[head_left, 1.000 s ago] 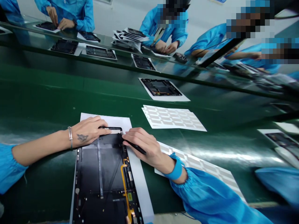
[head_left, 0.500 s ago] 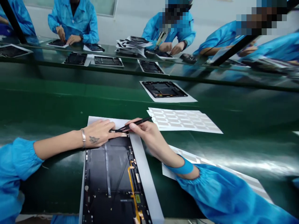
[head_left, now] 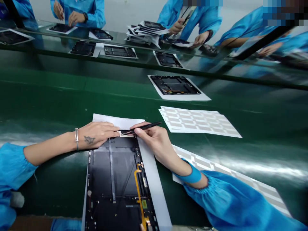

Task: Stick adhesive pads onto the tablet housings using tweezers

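Note:
A black tablet housing [head_left: 124,179] lies on white paper in front of me, with its near end cut off by the frame. My left hand [head_left: 98,134] rests flat across the far left part of the housing, its fingers stretched out towards a small pale strip [head_left: 127,135] at the far edge. My right hand [head_left: 156,138] grips black tweezers [head_left: 150,125] like a pen. The tips of the tweezers point left, at the pale strip near my left fingertips. Whether they pinch anything is too small to tell. An orange flex cable [head_left: 136,183] runs along the housing's right side.
Sheets of grey stickers [head_left: 199,120] lie right of the housing, and another sticker sheet [head_left: 255,183] is partly under my right forearm. Beyond them sits another tablet housing [head_left: 175,85] on paper. Across the bench, co-workers in blue handle similar parts beside a stack of housings [head_left: 146,32].
My left fingers have shifted left off the far edge, showing more of the pale strip. The tweezers stay in my right hand, tips still at the strip. The camera view has tilted slightly.

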`<move>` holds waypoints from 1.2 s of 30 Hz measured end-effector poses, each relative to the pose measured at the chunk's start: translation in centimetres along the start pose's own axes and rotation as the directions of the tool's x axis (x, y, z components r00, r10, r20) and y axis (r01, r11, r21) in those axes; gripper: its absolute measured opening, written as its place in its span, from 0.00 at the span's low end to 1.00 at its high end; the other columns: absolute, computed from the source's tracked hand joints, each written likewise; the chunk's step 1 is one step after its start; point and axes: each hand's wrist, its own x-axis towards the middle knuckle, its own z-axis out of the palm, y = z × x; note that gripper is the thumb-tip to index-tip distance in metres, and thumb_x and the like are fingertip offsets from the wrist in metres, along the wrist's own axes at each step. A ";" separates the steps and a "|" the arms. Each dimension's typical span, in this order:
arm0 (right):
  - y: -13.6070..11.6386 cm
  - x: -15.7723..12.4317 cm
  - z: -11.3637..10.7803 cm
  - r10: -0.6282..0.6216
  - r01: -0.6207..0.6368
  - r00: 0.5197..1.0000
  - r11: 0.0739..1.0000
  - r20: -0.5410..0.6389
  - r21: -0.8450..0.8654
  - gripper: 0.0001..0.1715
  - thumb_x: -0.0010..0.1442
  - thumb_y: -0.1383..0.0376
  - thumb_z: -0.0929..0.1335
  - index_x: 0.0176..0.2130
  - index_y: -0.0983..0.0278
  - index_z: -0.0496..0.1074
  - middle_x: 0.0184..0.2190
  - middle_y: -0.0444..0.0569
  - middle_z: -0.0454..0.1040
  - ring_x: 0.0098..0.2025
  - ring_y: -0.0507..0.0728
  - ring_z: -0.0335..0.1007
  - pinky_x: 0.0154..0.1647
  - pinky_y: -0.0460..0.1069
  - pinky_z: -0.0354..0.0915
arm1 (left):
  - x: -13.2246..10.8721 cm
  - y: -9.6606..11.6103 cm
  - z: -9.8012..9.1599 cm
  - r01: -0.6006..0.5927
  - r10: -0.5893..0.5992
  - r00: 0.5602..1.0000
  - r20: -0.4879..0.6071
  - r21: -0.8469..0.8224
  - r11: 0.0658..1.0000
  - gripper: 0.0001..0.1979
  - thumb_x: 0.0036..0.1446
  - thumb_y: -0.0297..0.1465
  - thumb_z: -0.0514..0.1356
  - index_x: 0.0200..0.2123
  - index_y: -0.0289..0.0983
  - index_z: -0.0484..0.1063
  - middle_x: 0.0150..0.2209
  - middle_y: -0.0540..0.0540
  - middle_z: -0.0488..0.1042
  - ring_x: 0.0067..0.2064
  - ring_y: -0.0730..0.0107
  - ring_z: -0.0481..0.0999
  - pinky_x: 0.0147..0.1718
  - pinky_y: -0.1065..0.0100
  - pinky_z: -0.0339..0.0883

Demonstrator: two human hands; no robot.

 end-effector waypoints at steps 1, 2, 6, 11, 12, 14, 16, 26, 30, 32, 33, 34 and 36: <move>0.0 0.0 0.0 -0.003 0.003 1.000 1.000 -0.002 -0.013 0.27 0.59 0.44 0.70 0.27 0.62 0.81 0.37 0.53 0.81 0.39 0.61 0.77 0.39 0.52 0.71 | 0.0 0.0 0.0 0.002 -0.002 1.000 0.006 0.003 1.000 0.18 0.65 0.20 0.51 0.54 0.32 0.74 0.56 0.38 0.76 0.58 0.62 0.74 0.60 0.60 0.68; 0.0 -0.1 0.0 -0.004 0.004 1.000 1.000 -0.002 -0.027 0.26 0.60 0.44 0.70 0.27 0.62 0.81 0.37 0.53 0.81 0.39 0.61 0.77 0.39 0.52 0.71 | 0.0 0.0 0.1 0.007 -0.007 1.000 0.013 0.006 1.000 0.18 0.65 0.20 0.51 0.54 0.32 0.74 0.56 0.38 0.76 0.58 0.62 0.74 0.60 0.61 0.68; 0.1 -0.3 0.1 0.009 -0.010 1.000 0.999 -0.017 -0.050 0.23 0.60 0.47 0.70 0.31 0.62 0.82 0.36 0.52 0.81 0.39 0.61 0.77 0.38 0.52 0.71 | 0.0 0.1 0.2 0.022 -0.022 1.000 0.019 -0.002 1.000 0.19 0.64 0.20 0.51 0.54 0.33 0.74 0.56 0.39 0.76 0.58 0.63 0.74 0.60 0.61 0.68; 0.1 -0.4 0.1 0.013 -0.013 1.000 1.000 -0.014 -0.023 0.22 0.61 0.48 0.70 0.33 0.62 0.81 0.36 0.52 0.82 0.37 0.60 0.78 0.37 0.52 0.73 | 0.2 0.1 0.3 0.024 -0.024 1.000 0.007 -0.025 0.999 0.19 0.64 0.20 0.51 0.53 0.33 0.74 0.56 0.40 0.76 0.57 0.63 0.74 0.59 0.61 0.68; 0.1 -0.3 0.1 0.004 -0.005 1.000 1.000 -0.003 -0.028 0.21 0.61 0.48 0.70 0.31 0.62 0.81 0.36 0.53 0.82 0.38 0.60 0.78 0.39 0.52 0.73 | 0.3 0.1 0.4 0.020 -0.020 1.000 0.004 -0.025 1.000 0.19 0.64 0.20 0.51 0.53 0.33 0.74 0.56 0.40 0.76 0.57 0.62 0.75 0.59 0.61 0.69; -0.1 -0.3 0.2 -0.016 0.017 1.000 0.999 0.023 -0.040 0.22 0.61 0.49 0.70 0.29 0.62 0.81 0.37 0.53 0.82 0.40 0.61 0.79 0.41 0.53 0.73 | 0.3 0.2 0.3 0.015 -0.015 1.000 0.006 -0.020 1.000 0.19 0.64 0.20 0.51 0.53 0.33 0.74 0.55 0.40 0.77 0.57 0.62 0.75 0.58 0.61 0.69; -0.3 -0.3 0.1 -0.028 0.030 0.999 0.998 0.038 -0.051 0.22 0.61 0.48 0.70 0.28 0.62 0.81 0.36 0.53 0.82 0.40 0.62 0.79 0.42 0.53 0.73 | 0.4 0.3 0.3 0.020 -0.020 1.000 0.011 -0.013 1.000 0.19 0.64 0.20 0.51 0.53 0.33 0.74 0.55 0.40 0.76 0.57 0.62 0.75 0.58 0.61 0.68; 0.5 -0.7 -2.1 -0.015 0.018 1.000 0.993 0.026 -0.116 0.18 0.61 0.50 0.71 0.34 0.62 0.81 0.34 0.52 0.82 0.38 0.62 0.79 0.40 0.54 0.72 | 0.2 0.3 0.5 0.024 -0.028 0.998 0.060 0.059 0.998 0.22 0.60 0.18 0.54 0.55 0.34 0.73 0.58 0.41 0.74 0.60 0.58 0.72 0.57 0.61 0.67; 1.2 -1.1 -3.4 0.020 -0.020 1.000 0.991 -0.008 -0.130 0.21 0.60 0.48 0.71 0.34 0.62 0.81 0.34 0.53 0.82 0.38 0.62 0.80 0.40 0.54 0.73 | 0.0 0.2 0.5 -0.002 -0.001 0.999 0.045 0.070 0.998 0.22 0.60 0.18 0.52 0.55 0.34 0.72 0.58 0.41 0.74 0.58 0.59 0.72 0.57 0.61 0.67; 1.4 -1.2 -3.7 0.018 -0.020 1.000 0.991 -0.019 -0.136 0.21 0.60 0.47 0.71 0.34 0.62 0.81 0.35 0.53 0.82 0.38 0.62 0.80 0.40 0.54 0.73 | 0.0 0.2 0.4 -0.022 0.020 0.999 0.025 0.077 0.997 0.19 0.63 0.19 0.51 0.54 0.33 0.72 0.56 0.40 0.75 0.57 0.59 0.73 0.56 0.61 0.67; 1.5 -1.2 -3.7 0.009 -0.012 1.000 0.992 -0.026 -0.129 0.22 0.59 0.47 0.71 0.34 0.62 0.80 0.35 0.52 0.82 0.38 0.62 0.80 0.39 0.53 0.73 | 0.2 0.1 0.3 -0.029 0.028 0.999 0.020 0.071 0.997 0.18 0.65 0.20 0.50 0.54 0.32 0.72 0.55 0.40 0.76 0.55 0.59 0.73 0.55 0.62 0.67; 1.4 -1.1 -3.7 -0.002 -0.003 0.999 0.993 -0.040 -0.117 0.22 0.59 0.47 0.71 0.34 0.62 0.80 0.35 0.52 0.82 0.37 0.62 0.80 0.38 0.53 0.73 | 0.4 0.0 0.3 -0.022 0.021 1.000 0.017 0.061 0.998 0.17 0.66 0.21 0.49 0.53 0.32 0.72 0.53 0.39 0.77 0.53 0.60 0.74 0.54 0.63 0.68; 1.2 -1.0 -3.8 -0.027 0.019 0.995 0.996 -0.096 -0.089 0.21 0.60 0.47 0.71 0.36 0.62 0.80 0.32 0.50 0.82 0.35 0.61 0.80 0.36 0.52 0.73 | 1.3 -0.4 0.1 0.036 -0.037 0.999 0.028 0.030 0.999 0.14 0.68 0.24 0.49 0.52 0.33 0.71 0.48 0.40 0.78 0.49 0.62 0.75 0.48 0.65 0.68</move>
